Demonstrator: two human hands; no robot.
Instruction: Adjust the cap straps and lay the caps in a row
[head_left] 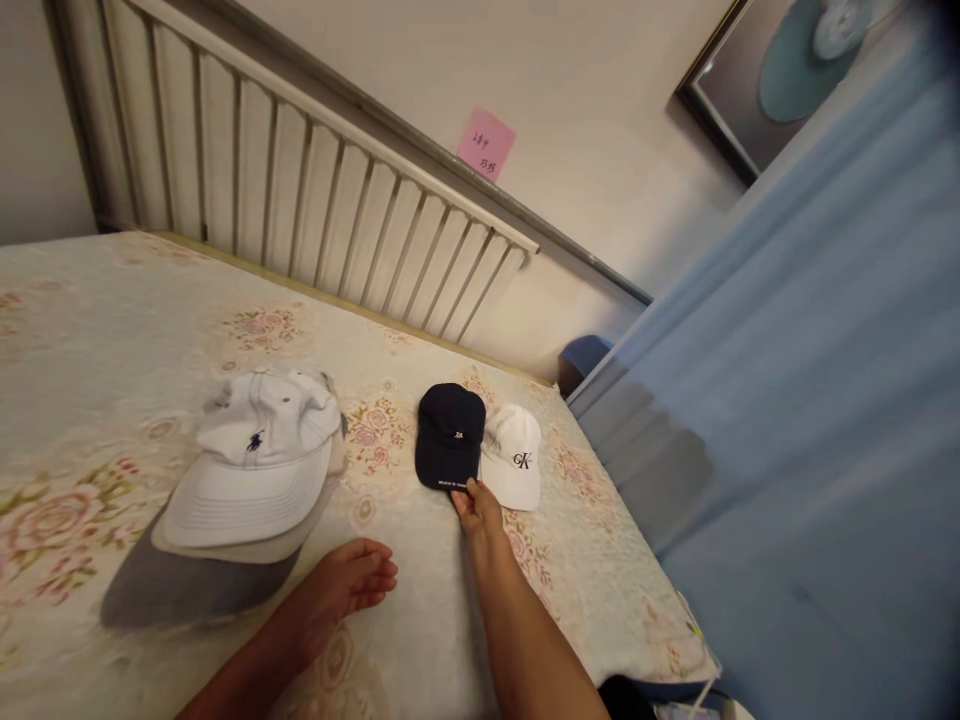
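Note:
My right hand (478,508) pinches the brim of a black cap (448,425) between thumb and fingers. Small white lettering shows on that cap's front and along its brim edge. Partly behind it, on the right, lies a white cap (516,462) with dark letters. My left hand (354,577) hovers over the bed with its fingers loosely stretched and nothing in them. To its left rests a white cap with a small dark horse-rider logo (262,455), lying on at least one beige cap (289,545), whose crown is mostly hidden.
A flowered sheet (420,570) covers the bed. White headboard bars (300,180) run along the wall side, below a pink note (487,143). A blue curtain (787,400) hangs on the right. Beyond the far corner stands a dark blue object (583,360).

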